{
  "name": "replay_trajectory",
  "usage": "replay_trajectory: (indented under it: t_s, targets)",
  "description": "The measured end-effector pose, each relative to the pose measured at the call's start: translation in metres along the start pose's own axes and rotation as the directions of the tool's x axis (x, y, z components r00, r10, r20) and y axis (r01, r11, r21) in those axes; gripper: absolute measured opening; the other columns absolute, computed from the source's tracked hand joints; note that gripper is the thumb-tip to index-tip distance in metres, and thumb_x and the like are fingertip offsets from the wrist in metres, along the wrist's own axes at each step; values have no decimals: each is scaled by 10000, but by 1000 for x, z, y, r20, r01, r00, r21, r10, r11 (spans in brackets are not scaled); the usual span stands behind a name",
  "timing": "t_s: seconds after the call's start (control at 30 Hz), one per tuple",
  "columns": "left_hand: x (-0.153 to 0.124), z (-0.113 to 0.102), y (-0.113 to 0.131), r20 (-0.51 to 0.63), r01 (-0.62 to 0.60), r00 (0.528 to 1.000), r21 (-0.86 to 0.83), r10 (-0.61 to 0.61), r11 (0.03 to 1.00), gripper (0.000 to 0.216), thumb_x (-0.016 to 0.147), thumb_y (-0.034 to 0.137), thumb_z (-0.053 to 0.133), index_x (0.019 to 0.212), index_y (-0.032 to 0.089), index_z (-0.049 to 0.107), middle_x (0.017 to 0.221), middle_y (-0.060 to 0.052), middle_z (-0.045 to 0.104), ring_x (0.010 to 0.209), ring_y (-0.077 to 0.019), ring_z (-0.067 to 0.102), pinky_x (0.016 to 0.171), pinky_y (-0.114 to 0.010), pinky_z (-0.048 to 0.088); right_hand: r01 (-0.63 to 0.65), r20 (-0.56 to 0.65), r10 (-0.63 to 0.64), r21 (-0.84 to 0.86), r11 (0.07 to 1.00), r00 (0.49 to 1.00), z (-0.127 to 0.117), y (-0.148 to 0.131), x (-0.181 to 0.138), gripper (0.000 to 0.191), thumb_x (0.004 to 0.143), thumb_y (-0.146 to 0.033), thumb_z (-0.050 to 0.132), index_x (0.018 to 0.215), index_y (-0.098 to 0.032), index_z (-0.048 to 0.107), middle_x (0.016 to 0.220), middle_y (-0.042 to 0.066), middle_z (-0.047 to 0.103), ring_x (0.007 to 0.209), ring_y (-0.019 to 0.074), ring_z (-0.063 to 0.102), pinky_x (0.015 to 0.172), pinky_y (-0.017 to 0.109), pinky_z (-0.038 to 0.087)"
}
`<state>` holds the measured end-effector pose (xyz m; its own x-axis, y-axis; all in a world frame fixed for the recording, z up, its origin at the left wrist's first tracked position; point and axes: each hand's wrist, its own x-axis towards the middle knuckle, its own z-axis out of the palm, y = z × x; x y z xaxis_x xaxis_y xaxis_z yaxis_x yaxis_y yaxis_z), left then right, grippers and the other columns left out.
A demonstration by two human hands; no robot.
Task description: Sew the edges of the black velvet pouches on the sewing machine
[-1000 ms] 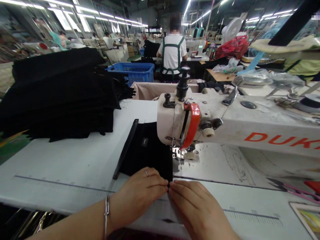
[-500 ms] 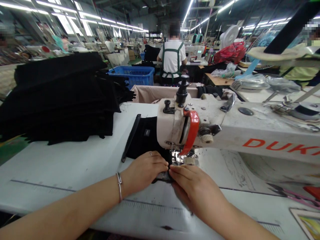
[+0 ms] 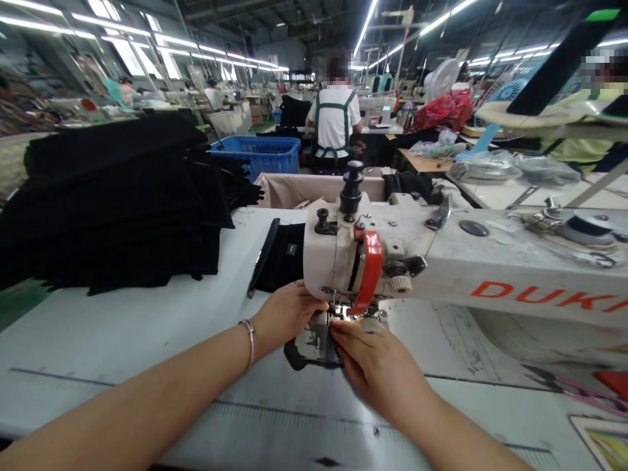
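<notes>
A small black fabric piece (image 3: 283,256) with a tiny label lies on the white table, running under the head of a cream sewing machine (image 3: 441,261) with an orange guard. My left hand (image 3: 284,313) rests on the fabric's near edge just left of the needle, fingers curled, partly hidden by the machine head. My right hand (image 3: 375,363) sits just in front of the needle, fingertips pressed together at the presser foot. The metal plate (image 3: 314,343) under the needle shows between my hands.
A tall stack of black fabric (image 3: 112,203) fills the table's left. A blue basket (image 3: 258,154) and a person in a white shirt with green straps (image 3: 334,118) are behind. Pink-handled scissors (image 3: 574,383) lie at the right edge.
Both hands have slid away from me up to the needle, pushing the black fabric further under the machine head; the metal plate is now uncovered.
</notes>
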<state>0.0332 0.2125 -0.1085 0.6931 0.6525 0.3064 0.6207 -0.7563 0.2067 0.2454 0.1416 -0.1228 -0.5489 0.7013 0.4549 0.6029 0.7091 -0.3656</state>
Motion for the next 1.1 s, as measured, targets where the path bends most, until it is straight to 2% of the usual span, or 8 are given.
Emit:
replay_trajectory:
  t_s: [0.37,0.57,0.7,0.8,0.9,1.0,1.03,1.1]
  targets:
    - [-2,0,0,-3,4,1000,20,-4,1000,178,892,85,607,931,208,730,964,-18,730,980,-204,656,890,-316,524,-19,7,19,60,998,1000,-3,-2,2,238,912,-94,518,1066,-160,686,1106,74,698,1027,229,629,921,418,525]
    - [1,-4,-2,48,8,999,83,-12,996,165,919,119,583,975,216,705,996,-14,711,971,-193,637,887,-311,502,-42,28,40,101,994,999,-4,3,1,223,922,-131,513,1039,-176,698,1070,78,703,1006,233,635,909,418,513]
    - [-6,-21,-1,55,113,990,202,-127,973,124,946,210,554,999,165,658,983,-76,666,982,-255,607,873,-394,487,-59,38,56,110,992,998,-3,5,1,223,916,-134,518,1032,-189,702,1029,70,705,993,226,632,903,405,506]
    - [-29,-40,17,55,231,964,302,-259,925,149,952,222,526,917,129,637,862,-99,630,817,-274,613,712,-388,493,-64,43,59,119,991,997,-4,4,1,218,916,-139,516,1023,-189,699,1014,69,702,994,224,626,902,401,501]
    - [-56,-59,47,256,283,902,257,-348,924,185,956,255,522,826,168,622,726,-39,613,614,-210,603,568,-301,455,-67,50,61,118,991,997,-6,2,1,207,909,-142,522,1013,-187,695,1004,70,697,992,227,622,904,405,495]
    - [-68,-71,66,450,216,866,58,-219,975,231,953,323,544,779,202,636,682,-4,620,619,-181,616,586,-275,475,-71,60,66,90,993,996,-9,1,1,186,916,-132,518,984,-186,683,976,67,686,971,219,615,885,391,494]
    - [-67,-72,67,452,178,877,8,-162,984,230,957,322,541,788,205,646,714,-7,631,667,-184,626,627,-283,497,-76,59,71,80,994,996,-10,0,1,178,922,-128,514,975,-181,676,958,67,682,954,214,613,866,381,498]
    - [-61,-66,61,364,108,928,-46,-84,993,183,974,274,508,921,204,669,882,-34,661,834,-202,637,771,-330,534,-80,50,77,69,994,996,-10,0,1,164,933,-126,508,964,-171,663,918,68,673,913,206,607,820,362,504]
